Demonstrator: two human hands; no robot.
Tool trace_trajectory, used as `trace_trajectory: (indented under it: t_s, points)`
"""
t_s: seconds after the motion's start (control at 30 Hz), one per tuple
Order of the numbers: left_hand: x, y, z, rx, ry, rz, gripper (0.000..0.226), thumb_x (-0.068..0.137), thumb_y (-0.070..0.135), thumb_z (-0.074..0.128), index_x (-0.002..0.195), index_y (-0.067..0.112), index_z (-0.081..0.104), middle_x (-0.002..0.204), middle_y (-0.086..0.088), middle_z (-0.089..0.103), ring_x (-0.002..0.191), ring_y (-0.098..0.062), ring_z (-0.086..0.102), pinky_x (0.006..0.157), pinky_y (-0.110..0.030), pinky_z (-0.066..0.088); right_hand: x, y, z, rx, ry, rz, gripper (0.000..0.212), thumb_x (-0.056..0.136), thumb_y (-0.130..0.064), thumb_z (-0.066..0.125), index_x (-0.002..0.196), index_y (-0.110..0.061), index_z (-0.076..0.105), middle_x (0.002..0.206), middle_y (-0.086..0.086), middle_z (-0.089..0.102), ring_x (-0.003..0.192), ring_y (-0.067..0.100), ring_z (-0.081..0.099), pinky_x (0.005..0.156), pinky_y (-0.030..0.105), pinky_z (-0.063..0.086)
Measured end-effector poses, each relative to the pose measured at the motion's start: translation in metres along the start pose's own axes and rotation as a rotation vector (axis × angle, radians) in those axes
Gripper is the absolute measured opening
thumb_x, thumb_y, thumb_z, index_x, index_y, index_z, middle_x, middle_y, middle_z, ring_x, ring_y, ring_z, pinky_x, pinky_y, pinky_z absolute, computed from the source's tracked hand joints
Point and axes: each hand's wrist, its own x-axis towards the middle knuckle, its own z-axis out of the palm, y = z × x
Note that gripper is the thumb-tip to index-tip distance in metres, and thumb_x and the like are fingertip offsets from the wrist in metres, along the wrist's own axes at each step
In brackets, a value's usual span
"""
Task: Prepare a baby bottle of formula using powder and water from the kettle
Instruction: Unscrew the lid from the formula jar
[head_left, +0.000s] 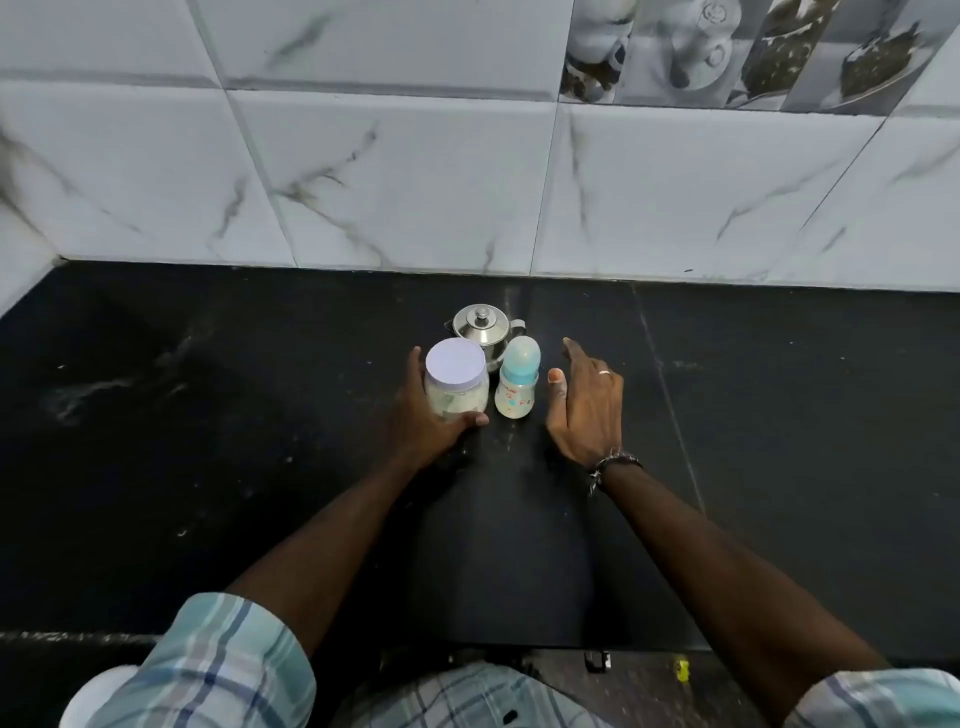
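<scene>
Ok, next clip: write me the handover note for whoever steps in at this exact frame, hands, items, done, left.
Left hand: grips the clear plastic powder jar with the white lid, which stands on the black stone counter.
Right hand: open, fingers spread, beside the baby bottle with the blue cap, not touching it.
Small steel kettle: lid on, just behind jar and bottle.
Done: items gathered together; jar and bottle both closed.
Left: open both, add powder, pour water from the kettle, close the bottle, mix.

Head camera, looking down-forward over counter (208, 467), wall behind.
</scene>
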Motion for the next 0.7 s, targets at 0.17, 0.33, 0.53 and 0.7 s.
trace_trajectory:
  t_s: [0.17, 0.33, 0.53, 0.7]
  points:
    - [0.004, -0.012, 0.014, -0.137, 0.063, 0.013, 0.117, 0.047, 0.057, 0.09, 0.144, 0.027, 0.034, 0.141, 0.005, 0.052, 0.129, -0.018, 0.051, 0.102, -0.047, 0.049, -0.013, 0.006, 0.004, 0.067, 0.021, 0.068, 0.054, 0.097, -0.036, 0.032, 0.137, -0.004, 0.047, 0.118, 0.013, 0.067, 0.105, 0.03, 0.06, 0.093, 0.045, 0.04]
    - [0.002, -0.013, 0.017, -0.168, 0.101, 0.032, 0.103, 0.053, 0.054, 0.088, 0.141, 0.031, 0.039, 0.139, 0.007, 0.055, 0.126, -0.014, 0.053, 0.102, -0.045, 0.051, -0.025, 0.008, 0.011, 0.118, 0.022, 0.115, 0.053, 0.096, -0.036, 0.033, 0.137, -0.005, 0.048, 0.117, 0.012, 0.067, 0.106, 0.028, 0.06, 0.096, 0.046, 0.041]
    - [-0.008, -0.014, 0.014, -0.173, 0.106, 0.041, 0.101, 0.055, 0.045, 0.091, 0.141, 0.028, 0.042, 0.138, 0.006, 0.056, 0.124, -0.011, 0.054, 0.103, -0.037, 0.05, -0.037, 0.004, 0.017, 0.176, 0.045, 0.144, 0.047, 0.097, -0.031, 0.038, 0.136, -0.007, 0.05, 0.122, 0.01, 0.066, 0.11, 0.024, 0.058, 0.099, 0.042, 0.039]
    - [-0.034, -0.018, 0.007, -0.216, 0.11, 0.036, 0.095, 0.059, 0.028, 0.095, 0.139, 0.03, 0.043, 0.131, 0.018, 0.053, 0.116, 0.01, 0.05, 0.096, -0.01, 0.042, -0.053, -0.003, 0.021, 0.215, 0.124, 0.141, 0.031, 0.094, -0.023, 0.049, 0.118, -0.008, 0.062, 0.117, 0.007, 0.068, 0.104, 0.021, 0.059, 0.092, 0.039, 0.043]
